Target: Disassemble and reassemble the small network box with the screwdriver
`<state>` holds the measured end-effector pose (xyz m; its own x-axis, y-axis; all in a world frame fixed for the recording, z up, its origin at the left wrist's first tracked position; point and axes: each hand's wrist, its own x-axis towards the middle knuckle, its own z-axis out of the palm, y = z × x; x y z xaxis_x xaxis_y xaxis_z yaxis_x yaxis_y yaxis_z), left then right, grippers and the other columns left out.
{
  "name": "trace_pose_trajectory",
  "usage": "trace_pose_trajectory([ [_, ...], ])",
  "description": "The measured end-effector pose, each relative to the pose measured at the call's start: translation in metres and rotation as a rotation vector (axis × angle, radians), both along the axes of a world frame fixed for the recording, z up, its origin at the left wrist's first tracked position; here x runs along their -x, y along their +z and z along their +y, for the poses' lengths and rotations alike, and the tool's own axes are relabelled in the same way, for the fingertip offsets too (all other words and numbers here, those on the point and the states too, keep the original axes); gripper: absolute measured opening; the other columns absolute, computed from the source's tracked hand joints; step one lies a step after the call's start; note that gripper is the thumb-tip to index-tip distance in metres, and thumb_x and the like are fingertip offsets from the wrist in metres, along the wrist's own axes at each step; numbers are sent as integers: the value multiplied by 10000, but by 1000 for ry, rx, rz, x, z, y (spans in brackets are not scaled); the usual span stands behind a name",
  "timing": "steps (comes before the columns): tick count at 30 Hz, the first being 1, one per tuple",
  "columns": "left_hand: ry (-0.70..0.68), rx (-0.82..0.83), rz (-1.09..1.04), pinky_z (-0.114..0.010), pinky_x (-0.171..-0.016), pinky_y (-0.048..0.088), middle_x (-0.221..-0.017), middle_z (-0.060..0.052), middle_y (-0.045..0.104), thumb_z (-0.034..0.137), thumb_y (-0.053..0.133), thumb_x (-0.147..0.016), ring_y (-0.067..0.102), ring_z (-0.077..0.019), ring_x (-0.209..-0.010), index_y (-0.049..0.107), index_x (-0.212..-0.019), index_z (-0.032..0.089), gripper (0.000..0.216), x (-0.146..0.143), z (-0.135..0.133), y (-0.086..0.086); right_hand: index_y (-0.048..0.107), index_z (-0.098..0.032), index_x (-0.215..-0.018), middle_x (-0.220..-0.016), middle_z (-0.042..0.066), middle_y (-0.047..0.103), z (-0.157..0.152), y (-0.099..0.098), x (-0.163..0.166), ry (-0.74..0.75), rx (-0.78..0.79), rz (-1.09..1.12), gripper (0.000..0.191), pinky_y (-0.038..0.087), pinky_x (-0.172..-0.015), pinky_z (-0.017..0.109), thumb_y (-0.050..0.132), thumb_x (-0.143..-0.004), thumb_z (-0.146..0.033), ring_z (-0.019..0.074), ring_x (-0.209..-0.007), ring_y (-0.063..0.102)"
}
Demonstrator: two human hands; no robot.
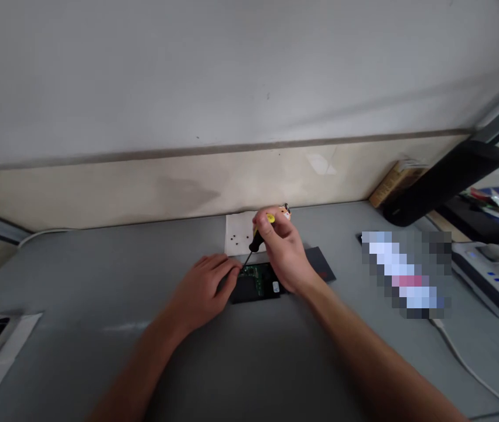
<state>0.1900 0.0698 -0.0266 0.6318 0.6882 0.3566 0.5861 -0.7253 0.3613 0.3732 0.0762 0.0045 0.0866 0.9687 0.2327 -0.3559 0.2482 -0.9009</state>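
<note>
My right hand point(285, 249) is closed round a small screwdriver point(258, 239) with a black and yellow handle, its tip pointing down at a green circuit board point(255, 273). The board sits in a flat black device case point(253, 288) on the grey table point(249, 357). My left hand point(208, 284) rests on the left edge of the case, fingers curled against it and steadying it. Just behind the case lies a white sheet of paper point(238, 234) with several small dark screws on it. A dark flat cover point(320, 262) lies to the right, partly under my right hand.
A black monitor or lamp head point(447, 181) leans at the right over a cardboard box point(396, 179). A blurred-out object point(405, 272) and a white power strip point(491, 281) with blue lights lie at the right, with a white cable point(469, 369). A wall runs behind the table.
</note>
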Motion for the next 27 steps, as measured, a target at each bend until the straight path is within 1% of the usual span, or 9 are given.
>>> trace_pose_trajectory([
  [4, 16, 18, -1, -405, -858, 557, -992, -61, 750, 241, 414, -1010, 703, -239, -910, 693, -1082, 222, 289, 0, 0, -2, 376, -262, -779, -674, -75, 507, 1, -1, 0, -46, 0, 3, 511, 428, -539, 281, 755, -795, -604, 97, -529, 508],
  [6, 41, 13, 9, -397, -868, 553, -1012, -65, 757, 224, 416, -1003, 708, -237, -929, 678, -1113, 218, 284, -2, -1, -3, 354, -265, -779, -637, -93, 456, -1, -2, 2, -82, -28, -16, 517, 406, -504, 276, 739, -814, -608, 86, -481, 469],
  [9, 130, 24, 55, -376, -814, 547, -909, -60, 759, 223, 417, -1003, 718, -235, -849, 654, -1073, 198, 248, -7, -3, -6, 485, -263, -888, -673, -64, 471, -7, -4, 5, -58, -87, -23, 396, 434, -578, 298, 553, -936, -650, 110, -562, 503],
  [12, 294, 52, 108, -307, -611, 480, -666, -18, 680, 267, 416, -1023, 663, -209, -615, 629, -910, 209, 248, -10, -7, -5, 592, -278, -1191, -757, -20, 505, -11, -4, 5, 2, -116, -88, 469, 457, -694, 332, 366, -1011, -648, 147, -695, 534],
  [14, 366, 91, 116, -278, -510, 387, -603, -7, 651, 283, 418, -1032, 624, -194, -530, 611, -834, 221, 283, -11, -12, -3, 608, -289, -1280, -785, -6, 514, -11, -2, 4, 13, -112, -159, 487, 468, -719, 340, 365, -1022, -623, 158, -727, 539],
  [18, 409, 157, 61, -267, -478, 333, -623, 0, 694, 269, 494, -1001, 636, -188, -514, 628, -867, 225, 194, -13, -24, 0, 686, -261, -1028, -838, 13, 596, -10, 5, 0, 18, -131, -212, 377, 492, -689, 325, 574, -940, -610, 152, -750, 593],
  [21, 439, 138, 29, -269, -465, 297, -594, 9, 677, 292, 540, -978, 603, -181, -477, 621, -800, 230, 205, -16, -27, 1, 591, -235, -806, -819, 9, 649, -10, 6, -1, 71, -108, -163, 423, 496, -637, 306, 694, -833, -644, 149, -721, 646],
  [25, 497, 157, 1, -269, -488, 335, -618, 17, 633, 313, 590, -957, 585, -185, -513, 642, -959, 217, 110, -17, -22, 0, 462, -237, -695, -572, -49, 555, -11, 2, 3, 91, -90, -172, 510, 438, -564, 282, 689, -823, -676, 108, -535, 527],
  [27, 411, 131, -24, -277, -561, 421, -730, 0, 650, 276, 564, -966, 608, -178, -585, 640, -1062, 206, 141, -16, -17, 0, 512, -237, -738, -562, -53, 509, -11, -1, 4, 85, -115, -126, 512, 425, -578, 289, 575, -876, -725, 112, -540, 496],
])
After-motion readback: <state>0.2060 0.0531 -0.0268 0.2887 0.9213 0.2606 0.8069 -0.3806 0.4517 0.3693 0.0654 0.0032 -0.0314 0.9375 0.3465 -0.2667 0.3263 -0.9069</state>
